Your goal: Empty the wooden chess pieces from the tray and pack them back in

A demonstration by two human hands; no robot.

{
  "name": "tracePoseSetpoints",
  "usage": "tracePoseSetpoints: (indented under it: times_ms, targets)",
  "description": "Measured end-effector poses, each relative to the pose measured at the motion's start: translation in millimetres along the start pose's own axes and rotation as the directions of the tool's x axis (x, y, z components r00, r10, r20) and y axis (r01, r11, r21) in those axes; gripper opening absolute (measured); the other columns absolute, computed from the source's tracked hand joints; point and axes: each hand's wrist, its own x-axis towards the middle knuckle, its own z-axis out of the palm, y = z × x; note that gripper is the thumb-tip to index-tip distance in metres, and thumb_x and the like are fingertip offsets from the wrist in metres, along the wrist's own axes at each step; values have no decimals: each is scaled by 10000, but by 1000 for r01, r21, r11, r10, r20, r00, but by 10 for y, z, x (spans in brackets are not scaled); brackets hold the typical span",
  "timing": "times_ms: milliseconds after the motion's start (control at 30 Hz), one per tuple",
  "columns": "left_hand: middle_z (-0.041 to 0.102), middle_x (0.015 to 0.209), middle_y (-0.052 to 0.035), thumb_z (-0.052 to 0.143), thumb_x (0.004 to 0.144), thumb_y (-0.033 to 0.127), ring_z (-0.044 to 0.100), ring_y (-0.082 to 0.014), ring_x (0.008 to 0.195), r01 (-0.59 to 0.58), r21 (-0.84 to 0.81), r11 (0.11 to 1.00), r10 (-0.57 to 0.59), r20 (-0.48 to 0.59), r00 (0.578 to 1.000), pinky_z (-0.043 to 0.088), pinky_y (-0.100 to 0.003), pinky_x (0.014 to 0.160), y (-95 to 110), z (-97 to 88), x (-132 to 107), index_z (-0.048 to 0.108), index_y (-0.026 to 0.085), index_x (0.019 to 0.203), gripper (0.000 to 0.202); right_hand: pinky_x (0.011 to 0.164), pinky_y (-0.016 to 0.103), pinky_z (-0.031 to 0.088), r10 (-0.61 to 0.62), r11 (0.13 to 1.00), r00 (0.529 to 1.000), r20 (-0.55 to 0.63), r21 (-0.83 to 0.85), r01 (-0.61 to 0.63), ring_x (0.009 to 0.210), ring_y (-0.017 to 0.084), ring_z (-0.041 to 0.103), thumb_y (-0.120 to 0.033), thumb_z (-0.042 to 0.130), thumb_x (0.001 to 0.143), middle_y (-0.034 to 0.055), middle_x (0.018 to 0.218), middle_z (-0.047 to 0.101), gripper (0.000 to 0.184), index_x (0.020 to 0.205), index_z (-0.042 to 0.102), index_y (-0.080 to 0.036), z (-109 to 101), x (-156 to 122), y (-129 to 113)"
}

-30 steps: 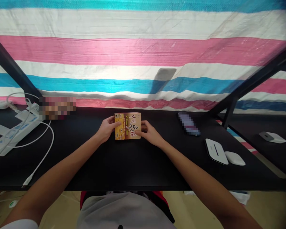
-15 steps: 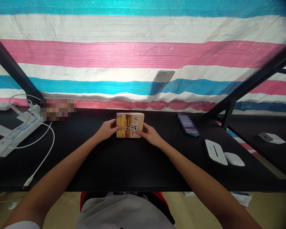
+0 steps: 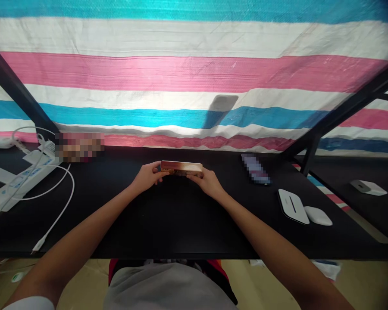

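Between my two hands is a small Chinese chess box (image 3: 181, 166), turned so that a narrow brown and cream side faces up toward me. The printed cover is mostly out of sight. My left hand (image 3: 148, 177) grips the box's left end, thumb on the near side and fingers behind. At the right end, my right hand (image 3: 209, 181) holds it the same way, its thumb along the near lower edge. Both hands are over the middle of the black table (image 3: 168, 219); whether the box touches the tabletop I cannot tell.
To the left lie a white power strip (image 3: 22, 183) and a looping white cable (image 3: 71, 189). A blurred phone-like object (image 3: 255, 168), a white flat device (image 3: 293, 206) and a rounded white case (image 3: 318, 215) are on the right. Striped sheeting (image 3: 168, 75) hangs behind, between black frame bars (image 3: 339, 107).
The box has been tipped, so its printed cover, earlier facing me, has given way to a narrow side. Both hands have kept hold, shifting slightly right with it.
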Motion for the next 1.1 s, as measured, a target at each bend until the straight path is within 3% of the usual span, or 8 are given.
tracePoseSetpoints:
  times_ms: [200,333,467,700,767,833,933,1100]
  targets:
    - [656,804,-37,550,755,361,646,-170,685,236,-503,831,-189,144,971,513,-286,605,7,-4,23,541,175,1118,408,636,288,498,54,887,986,157,445,-119,782,177,621,-247,523,769,22,904,673,429,1198,533,-246,11,20,-8]
    - [617,763,4,576,763,444,618,-150,697,249,-523,815,-215,125,969,489,-261,625,-24,0,39,527,193,966,327,746,333,508,57,762,970,236,618,-195,860,181,614,-296,460,814,30,960,650,322,1119,547,-238,-11,28,-58]
    - [595,726,33,681,720,417,576,-123,664,177,-374,910,-151,98,984,452,-222,602,-34,25,34,480,202,918,355,757,336,493,20,818,969,246,553,-158,837,171,590,-364,581,813,14,914,613,335,1115,497,-245,9,7,-74]
    - [600,754,23,648,779,378,605,-143,703,174,-359,917,-141,117,983,484,-246,630,-34,20,12,486,201,995,324,749,338,480,-14,854,967,254,507,-121,820,164,572,-388,566,839,6,902,579,340,1126,451,-248,16,9,-61]
    - [630,811,4,654,788,355,628,-163,744,184,-380,906,-159,97,982,505,-264,647,-65,35,16,453,215,1179,461,751,341,481,-8,858,967,255,499,-124,822,165,571,-385,564,843,6,896,578,338,1129,449,-248,11,8,-71]
    - [663,935,-41,667,790,335,652,-197,829,212,-426,880,-208,57,976,530,-302,685,-100,55,27,264,246,1400,736,754,343,483,0,857,966,258,499,-133,826,166,569,-382,563,844,8,900,578,338,1131,446,-248,9,6,-81]
    - [642,1140,-139,702,775,327,646,-258,976,285,-462,840,-306,30,952,546,-372,767,-130,61,50,48,213,1498,981,757,344,485,7,850,965,262,507,-144,837,168,566,-380,567,840,14,924,578,335,1124,445,-250,10,2,-89]
    - [599,1255,-154,713,767,346,582,-288,1130,319,-469,823,-267,175,948,524,-389,887,-111,-16,69,436,143,1361,685,759,343,471,-5,854,967,255,503,-129,826,168,556,-378,574,837,9,903,570,336,1120,444,-251,13,-2,-81]
